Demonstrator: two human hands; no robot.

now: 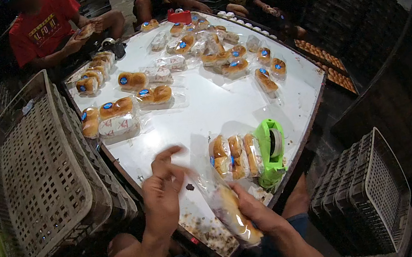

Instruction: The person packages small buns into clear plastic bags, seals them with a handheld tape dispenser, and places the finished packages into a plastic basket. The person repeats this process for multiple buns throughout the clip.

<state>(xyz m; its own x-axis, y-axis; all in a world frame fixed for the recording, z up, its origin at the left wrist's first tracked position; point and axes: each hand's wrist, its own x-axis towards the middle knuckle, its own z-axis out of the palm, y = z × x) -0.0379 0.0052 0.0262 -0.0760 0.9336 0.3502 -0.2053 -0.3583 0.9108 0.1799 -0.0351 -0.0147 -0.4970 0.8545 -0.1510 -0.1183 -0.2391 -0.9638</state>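
My right hand (255,208) grips a bread roll (241,221) in a clear plastic bag, held at a tilt over the stained near corner of the white table (210,107). Beside the bag's upper end is my left hand (163,189), its fingers bent and blurred. Whether those fingers pinch the film cannot be made out. Just beyond my right hand, several bagged rolls (237,156) lie side by side on the table. A green tape dispenser (272,154) with a roll of tape stands against the right side of that row.
Bagged rolls (131,81) with blue stickers spread over the table's far half. A red tape dispenser (180,16) stands at the back. Stacked plastic crates (41,157) flank the left side, more crates (366,191) the right. Three people sit around the far edges, one in a red shirt (43,29).
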